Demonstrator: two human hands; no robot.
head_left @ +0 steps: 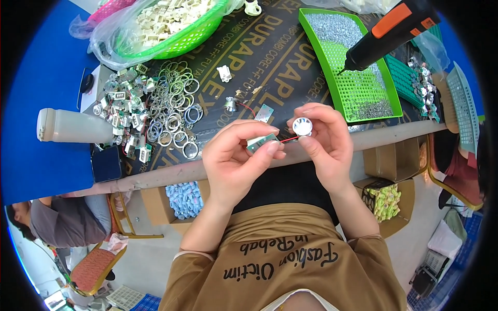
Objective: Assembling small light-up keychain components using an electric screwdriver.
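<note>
Apparently midway, the left hand (234, 158) is pinching a board (262, 141) and the right hand (328, 141) a lamp (302, 126) at frame centre, a red wire (289, 139) already running between them, the pair not yet fitted together.

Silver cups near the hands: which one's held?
The silver cup pinched in the right hand, bright opening showing. The other cup rests on the dark tabletop, beyond the left hand.
</note>
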